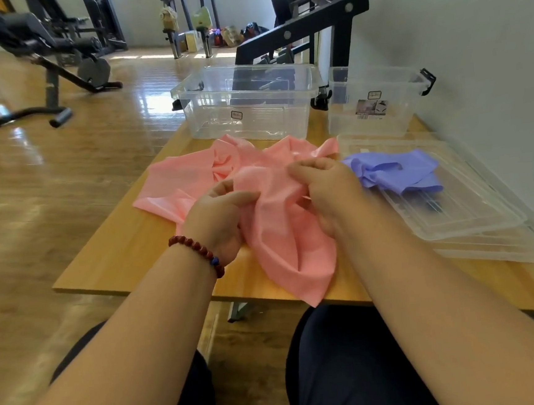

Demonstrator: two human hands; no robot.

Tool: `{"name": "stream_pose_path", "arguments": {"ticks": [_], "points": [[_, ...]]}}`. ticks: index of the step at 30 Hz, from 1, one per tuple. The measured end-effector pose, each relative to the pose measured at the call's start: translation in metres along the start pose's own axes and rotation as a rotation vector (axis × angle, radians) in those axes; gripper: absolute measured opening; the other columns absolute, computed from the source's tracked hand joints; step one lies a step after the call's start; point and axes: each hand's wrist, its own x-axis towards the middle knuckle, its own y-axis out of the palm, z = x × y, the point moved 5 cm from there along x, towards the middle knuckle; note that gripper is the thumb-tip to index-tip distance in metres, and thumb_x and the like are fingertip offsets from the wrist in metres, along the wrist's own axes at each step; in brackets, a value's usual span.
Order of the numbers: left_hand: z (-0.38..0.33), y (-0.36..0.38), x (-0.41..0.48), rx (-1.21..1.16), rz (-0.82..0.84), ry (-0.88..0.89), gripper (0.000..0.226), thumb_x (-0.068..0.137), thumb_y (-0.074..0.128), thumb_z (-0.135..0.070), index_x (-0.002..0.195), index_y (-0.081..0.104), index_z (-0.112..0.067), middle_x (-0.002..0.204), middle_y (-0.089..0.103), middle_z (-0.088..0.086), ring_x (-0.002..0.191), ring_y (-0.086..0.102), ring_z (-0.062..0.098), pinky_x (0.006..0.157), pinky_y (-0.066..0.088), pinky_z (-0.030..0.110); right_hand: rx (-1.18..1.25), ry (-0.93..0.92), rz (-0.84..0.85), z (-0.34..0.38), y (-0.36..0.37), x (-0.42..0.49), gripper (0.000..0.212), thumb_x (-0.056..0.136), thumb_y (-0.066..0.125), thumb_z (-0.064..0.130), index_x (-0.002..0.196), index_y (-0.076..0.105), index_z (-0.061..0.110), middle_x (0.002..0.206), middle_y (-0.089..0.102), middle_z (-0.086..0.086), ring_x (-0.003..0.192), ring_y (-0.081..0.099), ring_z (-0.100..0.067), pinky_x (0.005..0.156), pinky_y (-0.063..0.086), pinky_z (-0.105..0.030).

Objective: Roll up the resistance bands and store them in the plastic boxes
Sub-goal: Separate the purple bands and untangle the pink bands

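both hands (215, 221) (325, 187) gripping crumpled pink band (281, 233), purple band (392, 170) beside

The middle band (282, 243) sprawls on the table (118, 257), overhanging its near edge. Right of it a second band (392, 168) lies on stacked lids (473, 216). Behind them stand the left box (247, 107) and right box (376, 105).

Box label (236, 115) unreadable; lids (473, 216) blurred.

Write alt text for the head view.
Left hand and right hand grip a crumpled pink resistance band on a wooden table. A purple resistance band lies on clear lids at right; a large plastic box and small plastic box stand behind.
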Motion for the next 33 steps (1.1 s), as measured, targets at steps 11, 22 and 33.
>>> {"name": "stream_pose_path", "arguments": {"ticks": [11,22,33], "points": [[0.014,0.020,-0.012,-0.348,0.071,-0.268,0.052,0.082,0.071,-0.014,0.127,0.049,0.001,0.121,0.061,0.020,0.102,0.067,0.028,0.086,0.058,0.043,0.193,-0.208,-0.198,0.001,-0.042,-0.025,0.020,0.097,0.060,0.020,0.078,0.066,0.023,0.092,0.066,-0.004,0.087,0.059,-0.021,0.091,0.053,-0.046],[0.020,0.031,-0.010,-0.081,0.038,-0.287,0.015,0.091,0.067,-0.023,0.093,0.062,-0.009,0.072,0.056,0.001,0.065,0.053,0.014,0.061,0.048,0.025,0.060,-0.313,-0.300,0.017,-0.053,-0.028,0.015,0.097,0.061,0.018,0.082,0.065,0.022,0.082,0.066,0.007,0.077,0.060,-0.009,0.074,0.052,-0.027],[0.011,0.014,0.002,-0.075,-0.056,-0.182,0.039,0.094,0.062,-0.027,0.126,0.057,-0.007,0.106,0.069,0.013,0.085,0.068,0.026,0.072,0.058,0.040,-0.370,-0.230,-0.062,-0.002,-0.033,-0.033,0.024,0.089,0.071,0.029,0.068,0.066,0.020,0.053,0.052,0.013,0.052,0.045,-0.003,0.058,0.041,-0.023]]}}
